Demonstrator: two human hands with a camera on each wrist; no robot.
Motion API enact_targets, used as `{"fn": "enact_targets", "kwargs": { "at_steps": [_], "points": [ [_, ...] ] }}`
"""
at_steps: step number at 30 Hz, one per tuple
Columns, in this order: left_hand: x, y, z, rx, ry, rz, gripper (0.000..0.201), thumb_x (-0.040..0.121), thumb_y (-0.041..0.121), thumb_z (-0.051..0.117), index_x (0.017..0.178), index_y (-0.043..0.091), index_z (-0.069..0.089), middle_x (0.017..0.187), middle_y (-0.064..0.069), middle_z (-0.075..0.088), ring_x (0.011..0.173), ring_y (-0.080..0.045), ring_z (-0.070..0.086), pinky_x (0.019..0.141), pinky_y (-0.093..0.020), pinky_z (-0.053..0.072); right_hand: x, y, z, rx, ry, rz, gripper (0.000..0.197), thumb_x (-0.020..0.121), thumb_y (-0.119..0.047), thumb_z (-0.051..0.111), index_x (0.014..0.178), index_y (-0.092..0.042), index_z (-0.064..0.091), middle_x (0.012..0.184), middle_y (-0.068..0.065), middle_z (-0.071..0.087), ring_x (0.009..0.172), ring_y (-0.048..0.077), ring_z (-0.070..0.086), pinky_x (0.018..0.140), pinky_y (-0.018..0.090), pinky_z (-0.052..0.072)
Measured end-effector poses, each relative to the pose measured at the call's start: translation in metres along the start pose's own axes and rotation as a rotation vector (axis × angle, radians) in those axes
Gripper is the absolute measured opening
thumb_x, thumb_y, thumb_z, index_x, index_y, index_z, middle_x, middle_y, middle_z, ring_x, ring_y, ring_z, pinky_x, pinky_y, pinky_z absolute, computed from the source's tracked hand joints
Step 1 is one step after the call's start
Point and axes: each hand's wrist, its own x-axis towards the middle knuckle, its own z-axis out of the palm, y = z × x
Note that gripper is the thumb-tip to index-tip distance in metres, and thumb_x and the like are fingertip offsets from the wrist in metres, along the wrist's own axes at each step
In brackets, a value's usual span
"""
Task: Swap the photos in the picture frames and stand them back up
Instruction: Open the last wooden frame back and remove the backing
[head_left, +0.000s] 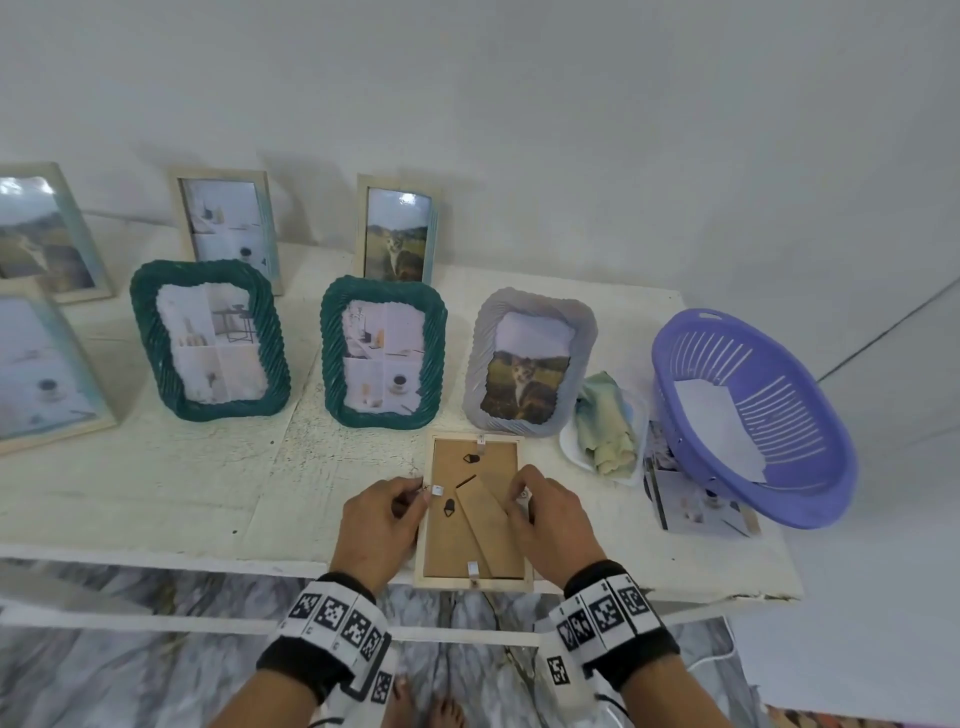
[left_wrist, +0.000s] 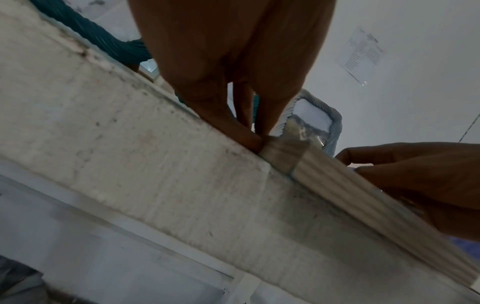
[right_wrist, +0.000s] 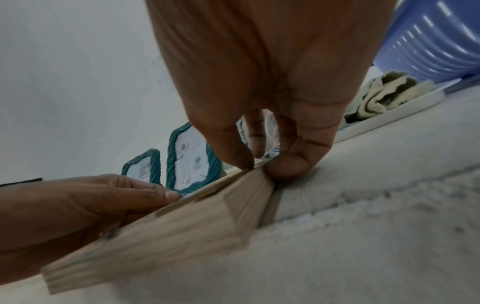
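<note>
We find the pale wooden frame (head_left: 474, 514) lying face down at the front edge of the white table (head_left: 156, 483), its brown backing board (head_left: 457, 545) and fold-out stand (head_left: 485, 519) uppermost, just in front of the standing grey frame (head_left: 530, 358) and the teal frame (head_left: 383, 351). The left hand (head_left: 382, 525) pinches at the small metal tab (head_left: 436, 489) on the frame's left rail; the right hand (head_left: 553, 522) pinches the right rail at the matching point, thumb on top and a finger against the outer side, as the right wrist view confirms. We judge the frame light and rigid, but presumably glazed beneath and so fragile; it overhangs the table edge slightly, which risks a slide. The tabs look thin and bendable, to be turned gently with fingertips. The board is best lifted by its stand or an edge, the frame itself held by both long rails.
</note>
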Motion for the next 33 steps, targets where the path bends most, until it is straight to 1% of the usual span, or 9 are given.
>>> {"fn": "enact_targets", "kwargs": {
  "at_steps": [2,5,7,10,14,21,27,30,33],
  "points": [
    [-0.002,0.001,0.001,-0.003,0.002,0.011,0.021,0.091,0.028,0.067,0.105,0.015,0.074,0.087,0.007,0.071,0.081,-0.008,0.066,0.079,-0.024,0.053,0.0,-0.001,-0.001,0.019,-0.001,0.026,0.022,0.084,-0.013,0.055,0.098,-0.02,0.039,0.062,-0.008,0.041,0.056,0.009,0.04,0.052,0.025,0.028],
    [-0.004,0.002,0.001,0.008,0.005,0.022,0.019,0.092,0.026,0.066,0.105,0.016,0.074,0.084,0.01,0.068,0.079,-0.006,0.064,0.072,-0.011,0.046,0.0,0.0,0.0,0.012,0.016,0.086,0.032,0.084,-0.016,0.056,0.111,-0.014,0.041,0.066,-0.003,0.05,0.063,0.017,0.048,0.051,0.023,0.028],
    [-0.005,0.002,0.002,0.019,0.012,0.021,0.018,0.092,0.027,0.066,0.105,0.016,0.074,0.082,0.011,0.067,0.077,-0.004,0.063,0.069,-0.006,0.042,-0.001,0.001,0.001,0.021,0.019,0.114,0.037,0.086,-0.018,0.056,0.12,-0.012,0.042,0.074,0.0,0.055,0.072,0.018,0.052,0.058,0.027,0.033],
    [-0.006,0.003,0.003,0.038,0.015,0.007,0.016,0.088,0.031,0.069,0.101,0.023,0.072,0.081,0.013,0.067,0.074,-0.002,0.062,0.069,-0.013,0.045,-0.005,0.001,-0.002,0.066,0.026,0.145,0.042,0.09,-0.017,0.056,0.13,-0.01,0.044,0.072,-0.004,0.055,0.077,0.014,0.052,0.069,0.025,0.037],
    [-0.005,0.003,0.008,0.079,0.029,-0.011,0.016,0.082,0.037,0.074,0.091,0.026,0.068,0.075,0.011,0.065,0.068,-0.002,0.06,0.063,-0.017,0.045,-0.008,0.002,-0.004,0.096,0.026,0.16,0.03,0.092,-0.017,0.055,0.121,-0.01,0.054,0.069,-0.006,0.054,0.072,0.012,0.052,0.065,0.023,0.036],
    [-0.007,0.01,0.015,0.156,0.086,-0.02,0.023,0.088,0.041,0.067,0.08,0.019,0.064,0.069,0.008,0.063,0.067,-0.011,0.059,0.062,-0.026,0.046,-0.019,0.005,0.0,0.088,0.032,0.132,0.019,0.089,-0.017,0.056,0.106,-0.008,0.052,0.068,0.004,0.058,0.071,0.023,0.058,0.069,0.035,0.047],
    [-0.005,0.019,0.02,0.214,0.104,-0.124,0.021,0.089,0.039,0.06,0.076,0.023,0.057,0.07,0.008,0.06,0.071,-0.019,0.058,0.061,-0.027,0.04,-0.026,0.006,0.002,0.061,0.005,0.125,0.018,0.088,-0.019,0.055,0.102,-0.009,0.049,0.068,0.001,0.056,0.067,0.019,0.053,0.062,0.03,0.041],
    [-0.005,0.02,0.017,0.176,0.092,-0.167,0.017,0.086,0.041,0.061,0.077,0.027,0.058,0.07,0.012,0.06,0.073,-0.017,0.058,0.064,-0.028,0.044,-0.021,0.002,-0.006,0.027,-0.039,0.148,0.02,0.09,-0.026,0.054,0.1,-0.009,0.051,0.074,0.004,0.06,0.072,0.022,0.056,0.064,0.031,0.043],
    [-0.006,0.018,0.011,0.151,0.062,-0.151,0.016,0.085,0.04,0.064,0.078,0.027,0.06,0.07,0.013,0.061,0.075,-0.016,0.06,0.067,-0.028,0.047,-0.006,-0.005,-0.016,-0.08,0.037,0.136,0.028,0.092,-0.033,0.052,0.103,-0.008,0.055,0.09,0.005,0.058,0.084,0.023,0.056,0.069,0.03,0.04]
  ]
}}
